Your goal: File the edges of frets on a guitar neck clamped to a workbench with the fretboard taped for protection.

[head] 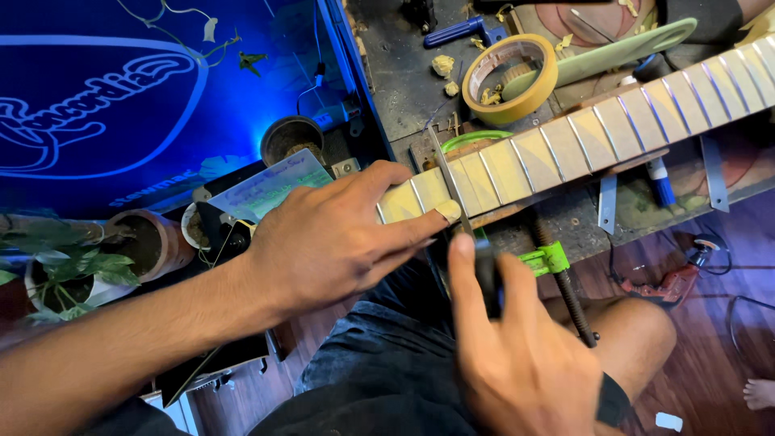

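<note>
a: start nearest the camera. what does each hand do?

b: right hand (pixel 525 347), at 6 o'clock, is closed around a dark tool handle (pixel 487 274); index finger lies extended along it. a thin metal blade (pixel 446 173) runs from the handle toward 12 o'clock and lies across the guitar neck (pixel 565 145). left hand (pixel 339 238), at 9 o'clock from the blade, rests palm-down on the near end of the neck, fingers loosely curled, thumb tip pressed just beside the blade. it grips nothing; it pins the neck.

a: step in hand?

b: judged from the pose, fret-level work at one of the last frets on the taped fretboard (pale tape covers the wood between frets). next move calls for the blade kept square to the fret, light pressure, and the thumb clear of the edge.

a: where does the neck sit?

b: it runs from frame centre toward 2 o'clock, lying on a dark workbench (pixel 404 73). a green-handled clamp (pixel 553 262) hangs below it.

a: farther out?

b: a roll of yellow masking tape (pixel 510 77) at 12 o'clock, a pale green flat tool (pixel 622 48) at 1 o'clock, a glowing blue sign (pixel 121 97) at 10 o'clock, potted plants (pixel 73 266) at 9 o'clock, wooden floor (pixel 710 355) at 4 o'clock.
</note>
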